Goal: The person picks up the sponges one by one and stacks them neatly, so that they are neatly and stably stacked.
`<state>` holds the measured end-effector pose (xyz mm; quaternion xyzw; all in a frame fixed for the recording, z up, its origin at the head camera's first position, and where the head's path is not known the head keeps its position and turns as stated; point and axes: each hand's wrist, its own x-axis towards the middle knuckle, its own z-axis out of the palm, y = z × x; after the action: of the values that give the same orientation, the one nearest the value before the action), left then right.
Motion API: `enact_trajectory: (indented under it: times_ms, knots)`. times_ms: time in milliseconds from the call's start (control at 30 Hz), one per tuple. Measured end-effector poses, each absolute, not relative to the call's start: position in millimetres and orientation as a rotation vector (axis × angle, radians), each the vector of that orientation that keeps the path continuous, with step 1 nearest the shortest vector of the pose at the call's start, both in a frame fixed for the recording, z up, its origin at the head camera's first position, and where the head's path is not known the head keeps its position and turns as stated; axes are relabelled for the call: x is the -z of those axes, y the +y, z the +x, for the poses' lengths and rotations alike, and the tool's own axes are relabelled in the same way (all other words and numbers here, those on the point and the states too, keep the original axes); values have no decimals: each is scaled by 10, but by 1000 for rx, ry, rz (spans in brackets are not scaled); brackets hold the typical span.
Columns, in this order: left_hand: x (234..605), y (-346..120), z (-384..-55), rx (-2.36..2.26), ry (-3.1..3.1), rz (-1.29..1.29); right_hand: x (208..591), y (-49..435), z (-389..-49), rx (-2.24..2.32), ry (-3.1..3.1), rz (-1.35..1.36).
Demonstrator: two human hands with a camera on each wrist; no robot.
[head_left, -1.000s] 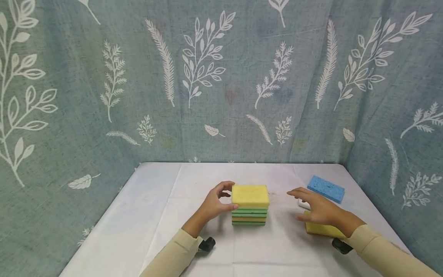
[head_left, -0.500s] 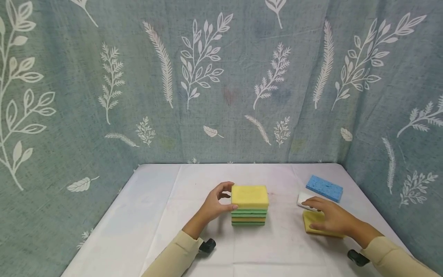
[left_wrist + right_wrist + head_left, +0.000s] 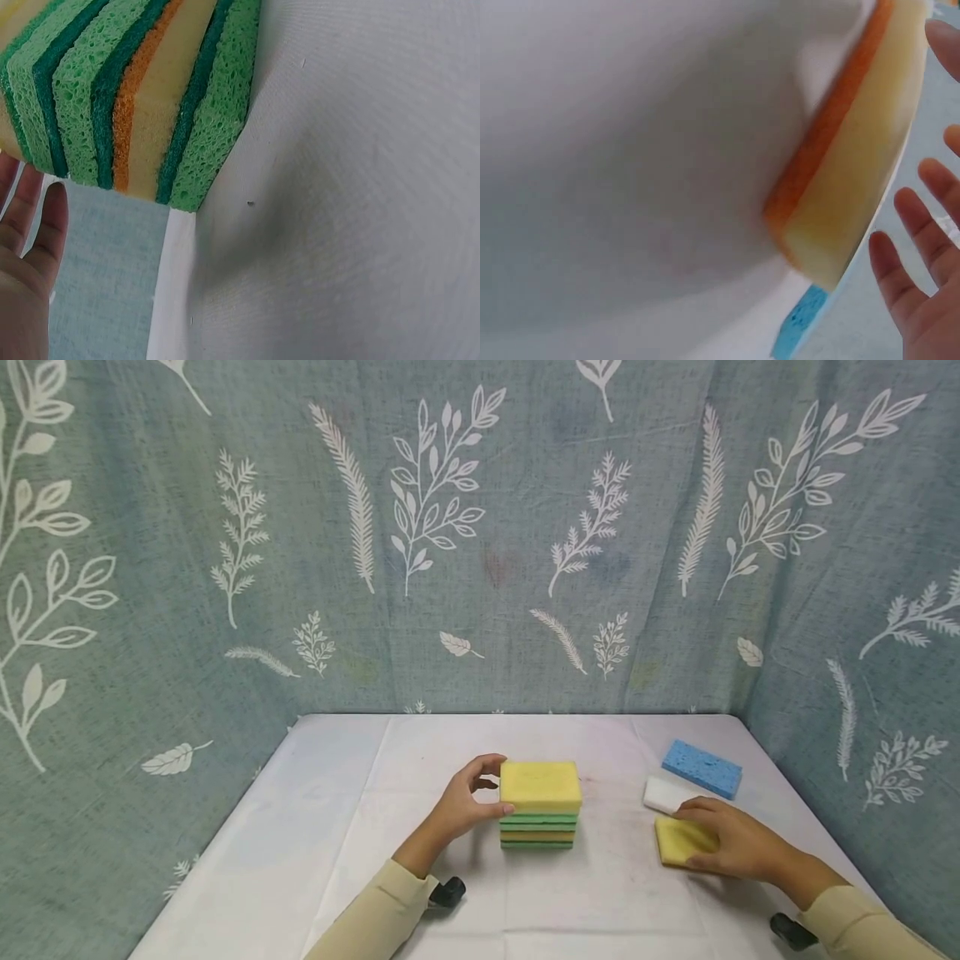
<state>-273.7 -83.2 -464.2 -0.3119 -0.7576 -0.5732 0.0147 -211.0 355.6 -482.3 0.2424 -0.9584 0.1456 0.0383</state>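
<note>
A stack of sponges [image 3: 537,828] stands on the white table, its layers green, dark green, cream and orange in the left wrist view. On its top lies a yellow sponge [image 3: 540,783]. My left hand [image 3: 462,802] holds that top sponge at its left end, thumb at the front corner and fingers at the back. To the right, another yellow sponge [image 3: 681,842] lies flat; its orange underside [image 3: 829,135] shows in the right wrist view. My right hand [image 3: 738,842] hovers over its right end, fingers spread and nearly straight. Whether the right thumb touches it I cannot tell.
Behind the right-hand yellow sponge lie a white sponge-like block [image 3: 666,793] and a blue sponge [image 3: 702,768], close together. The white-covered table [image 3: 360,843] ends at a leaf-patterned cloth [image 3: 480,677] at the back and sides.
My right hand has moved right and down, from above the white block to the right end of the yellow sponge. The left hand has stayed at the stack.
</note>
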Motion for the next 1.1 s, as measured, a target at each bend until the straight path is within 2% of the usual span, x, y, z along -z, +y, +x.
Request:
enact_trajectory:
  times_ms: [367,1100]
  knots:
    - [4659,-851,-2721,1780,-2343,-983,4819,3650,-2051,-432,-3053,647]
    - [4592,-848,-2661,1780,-2377,-957,4748,3577,-2110,-509,-3012,773]
